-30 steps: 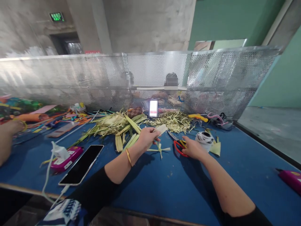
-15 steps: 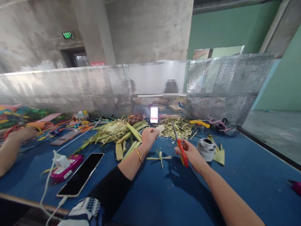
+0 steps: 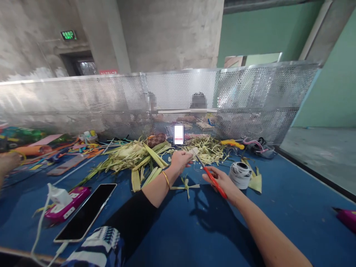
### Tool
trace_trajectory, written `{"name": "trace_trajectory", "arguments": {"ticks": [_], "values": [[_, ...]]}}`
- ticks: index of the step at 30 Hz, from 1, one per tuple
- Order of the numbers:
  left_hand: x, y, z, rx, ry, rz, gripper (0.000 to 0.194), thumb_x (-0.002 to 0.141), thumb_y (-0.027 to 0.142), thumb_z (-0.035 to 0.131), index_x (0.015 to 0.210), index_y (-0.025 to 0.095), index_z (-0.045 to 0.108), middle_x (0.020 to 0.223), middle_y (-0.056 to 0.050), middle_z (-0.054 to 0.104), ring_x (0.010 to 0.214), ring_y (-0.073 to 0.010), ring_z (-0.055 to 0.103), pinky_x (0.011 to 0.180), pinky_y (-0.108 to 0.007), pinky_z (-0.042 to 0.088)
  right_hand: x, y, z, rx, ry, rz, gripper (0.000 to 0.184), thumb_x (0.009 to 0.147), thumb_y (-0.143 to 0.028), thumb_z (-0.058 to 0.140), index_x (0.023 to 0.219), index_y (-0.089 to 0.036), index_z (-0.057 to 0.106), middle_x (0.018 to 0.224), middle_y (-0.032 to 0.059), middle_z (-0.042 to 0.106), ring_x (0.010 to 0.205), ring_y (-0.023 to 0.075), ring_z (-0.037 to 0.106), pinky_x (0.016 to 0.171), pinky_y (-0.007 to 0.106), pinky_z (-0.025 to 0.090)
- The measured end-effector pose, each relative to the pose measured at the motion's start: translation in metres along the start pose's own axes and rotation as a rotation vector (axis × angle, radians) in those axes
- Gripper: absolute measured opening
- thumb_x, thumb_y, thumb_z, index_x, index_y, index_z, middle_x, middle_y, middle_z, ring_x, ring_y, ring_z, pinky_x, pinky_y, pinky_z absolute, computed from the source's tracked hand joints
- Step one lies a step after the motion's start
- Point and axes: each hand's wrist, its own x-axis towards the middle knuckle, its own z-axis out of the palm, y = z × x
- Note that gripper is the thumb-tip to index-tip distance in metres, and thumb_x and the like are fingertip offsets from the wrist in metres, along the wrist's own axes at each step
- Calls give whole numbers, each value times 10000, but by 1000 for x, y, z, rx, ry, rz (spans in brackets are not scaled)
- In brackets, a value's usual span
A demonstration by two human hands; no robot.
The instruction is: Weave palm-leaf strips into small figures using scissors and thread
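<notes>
My left hand (image 3: pixel 181 160) pinches a pale piece of corn husk (image 3: pixel 193 151), which sticks out to the right of the fingers. In my right hand (image 3: pixel 221 180) is a pair of red-handled scissors (image 3: pixel 213 180), fingers wrapped round the handles. The blades reach up and left to the husk piece and look to be at its edge. On the blue table below my hands lies a knotted cross of husk strips (image 3: pixel 187 187). A spool of black and white thread (image 3: pixel 240 175) stands just right of my right hand.
A heap of corn husks (image 3: pixel 128 155) lies on the left, shredded husk (image 3: pixel 207 148) at the back. A black-screened phone (image 3: pixel 86 211) and a purple power strip (image 3: pixel 68 204) are front left. Behind rises a perforated metal screen (image 3: pixel 116 107). Another person's hand (image 3: pixel 9 163) shows far left.
The scissors have swung left and now meet the husk piece, with their blades closer together. My view has shifted slightly right. The other person's hand has moved toward the left edge.
</notes>
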Motion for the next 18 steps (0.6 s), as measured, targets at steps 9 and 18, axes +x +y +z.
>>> {"name": "trace_trajectory", "arguments": {"ticks": [9, 18], "values": [[-2, 6, 9, -65, -159, -136, 364, 899, 341, 562, 1216, 165, 541, 1212, -103, 567, 1019, -216, 591, 850, -431, 516, 0, -4, -6, -123, 99, -7, 530, 595, -566, 719, 926, -156, 671, 501, -70, 445, 404, 78, 346, 399, 228, 274], [2, 13, 2, -212, -106, -141, 112, 843, 203, 605, 915, 122, 634, 820, -49, 668, 715, -137, 626, 622, -246, 501, 1, -7, -11, -578, 207, -52, 445, 770, -508, 578, 1045, -167, 660, 635, 6, 613, 582, 172, 571, 533, 258, 391]]}}
